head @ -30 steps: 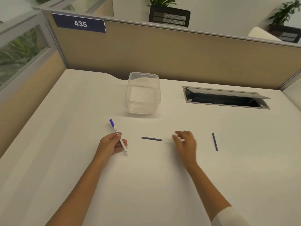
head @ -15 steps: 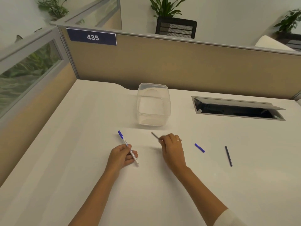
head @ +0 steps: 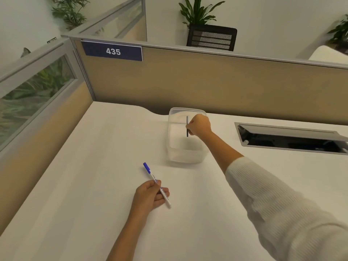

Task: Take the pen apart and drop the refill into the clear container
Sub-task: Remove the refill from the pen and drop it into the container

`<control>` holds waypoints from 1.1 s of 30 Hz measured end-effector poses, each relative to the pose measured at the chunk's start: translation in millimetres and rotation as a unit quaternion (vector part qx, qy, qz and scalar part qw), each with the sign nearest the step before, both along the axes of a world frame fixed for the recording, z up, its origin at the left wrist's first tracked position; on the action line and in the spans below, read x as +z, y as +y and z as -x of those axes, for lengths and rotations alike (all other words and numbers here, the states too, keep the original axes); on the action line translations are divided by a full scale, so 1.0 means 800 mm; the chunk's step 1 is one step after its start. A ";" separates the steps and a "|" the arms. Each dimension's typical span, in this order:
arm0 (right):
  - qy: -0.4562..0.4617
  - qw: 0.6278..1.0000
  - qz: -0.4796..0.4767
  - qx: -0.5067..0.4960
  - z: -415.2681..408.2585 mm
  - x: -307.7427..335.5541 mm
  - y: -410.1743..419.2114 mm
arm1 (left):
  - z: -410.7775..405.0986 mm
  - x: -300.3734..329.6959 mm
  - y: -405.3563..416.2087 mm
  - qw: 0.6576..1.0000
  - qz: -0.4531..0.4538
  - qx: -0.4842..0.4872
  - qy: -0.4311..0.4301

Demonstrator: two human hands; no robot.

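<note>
A clear plastic container (head: 172, 147) stands open on the white desk, a little beyond mid-desk. My right hand (head: 199, 126) hovers over its opening, shut on a thin dark refill (head: 187, 121) that hangs upright inside the rim. Nearer to me, my left hand (head: 148, 196) rests on the desk and holds a white pen (head: 163, 193) with a blue cap, the cap end pointing away and to the left. My right forearm, in a white sleeve, hides the desk to the right of the container.
A recessed cable tray (head: 290, 137) with a raised grey flap lies to the right of the container. Beige partition walls (head: 207, 85) close the desk at the back and left, with a sign reading 435.
My right hand picked the dark refill up off the desk and carried it away from me to above the container. The left hand kept hold of the pen and stayed in place.
</note>
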State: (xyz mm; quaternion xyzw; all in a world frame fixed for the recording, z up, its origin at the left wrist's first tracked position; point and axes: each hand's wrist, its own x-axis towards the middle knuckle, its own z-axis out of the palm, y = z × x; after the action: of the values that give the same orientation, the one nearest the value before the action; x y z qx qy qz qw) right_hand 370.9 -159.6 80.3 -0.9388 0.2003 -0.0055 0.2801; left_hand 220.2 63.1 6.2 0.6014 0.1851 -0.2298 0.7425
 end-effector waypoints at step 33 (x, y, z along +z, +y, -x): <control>-0.126 0.972 -0.014 -0.196 0.287 -0.013 -0.193 | 0.047 0.002 -0.017 0.997 -0.037 0.042 -0.061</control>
State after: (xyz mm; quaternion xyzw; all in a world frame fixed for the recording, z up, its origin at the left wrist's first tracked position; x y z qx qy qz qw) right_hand 140.9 -314.3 70.2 -0.8688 0.3438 -0.1759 0.3098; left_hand 182.2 49.4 8.2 0.6330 0.1732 -0.1543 0.7386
